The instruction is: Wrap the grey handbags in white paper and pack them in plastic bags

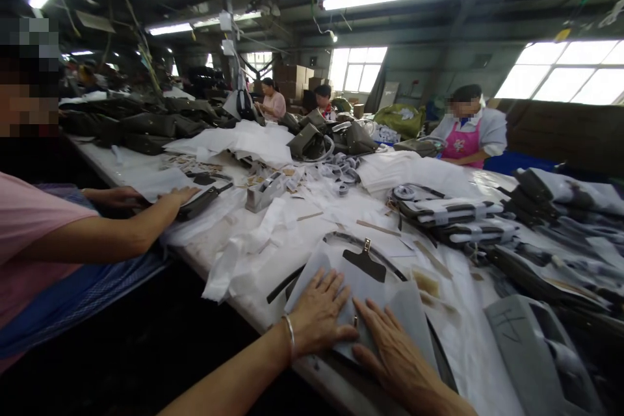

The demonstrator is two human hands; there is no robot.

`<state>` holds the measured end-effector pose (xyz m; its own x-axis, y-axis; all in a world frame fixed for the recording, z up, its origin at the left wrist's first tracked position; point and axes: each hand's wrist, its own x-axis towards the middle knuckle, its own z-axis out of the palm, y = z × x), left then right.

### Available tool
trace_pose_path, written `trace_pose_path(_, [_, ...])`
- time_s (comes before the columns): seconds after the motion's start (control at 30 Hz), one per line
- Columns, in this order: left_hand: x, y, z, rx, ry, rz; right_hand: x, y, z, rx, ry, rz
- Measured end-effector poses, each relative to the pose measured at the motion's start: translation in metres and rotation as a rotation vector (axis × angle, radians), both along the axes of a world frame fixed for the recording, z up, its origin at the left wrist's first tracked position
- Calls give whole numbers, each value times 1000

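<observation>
My left hand lies flat with fingers spread on a white sheet of wrapping paper. Beside it my right hand rests on the same sheet, its fingers stretched out. Under the paper is a dark handbag, mostly hidden, with its edge showing at the right. A dark flap with a metal clasp sticks out above the paper's top. Behind the flap curves the bag's handle. A small metal fitting shows between my hands.
A grey tape dispenser stands at the right, another dispenser farther back. Wrapped bags are stacked at right. A co-worker's hand presses paper on a bag at left. Paper scraps litter the table; another person sits across.
</observation>
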<state>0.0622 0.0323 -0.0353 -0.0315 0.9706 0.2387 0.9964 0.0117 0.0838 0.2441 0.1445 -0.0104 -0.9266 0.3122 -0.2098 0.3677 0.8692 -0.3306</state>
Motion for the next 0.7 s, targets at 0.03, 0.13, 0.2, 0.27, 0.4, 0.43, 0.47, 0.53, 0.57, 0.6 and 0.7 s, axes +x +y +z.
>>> trace_pose_path(0.03, [-2, -2, -5, -8, -4, 2, 0, 1, 2, -10, -18, 3])
trace_pose_path(0.13, [-2, -6, -6, -22, -1, 7, -6, 6, 17, -50, -70, 18])
trace_pose_path(0.2, [0, -6, -3, -19, -4, 20, -15, 9, 28, -42, -66, 6])
trace_pose_path(0.27, [1, -5, -2, -15, -12, 17, -26, 12, 35, 6, -40, -18])
trace_pose_path(0.4, [1, -6, -7, -34, -21, -3, -37, 14, 22, 50, -15, 12])
trace_pose_path(0.43, [0, -6, -7, -40, -22, 0, -36, 14, 16, 32, -3, 22])
trace_pose_path(0.47, [-1, -7, -3, -52, -21, 1, -34, 14, 9, 12, 13, 22])
trace_pose_path(0.53, [-5, -4, 13, -104, -15, -33, -29, 14, -1, -29, 30, 6])
trace_pose_path(0.57, [-6, -1, 25, -152, -14, -68, -27, 14, -3, -43, 27, -5])
trace_pose_path(0.6, [-7, 5, 39, -209, -14, -104, -25, 14, -4, -57, 23, -10])
trace_pose_path(0.7, [-4, 29, 72, -294, -49, -127, -24, 13, 1, -84, 51, 4])
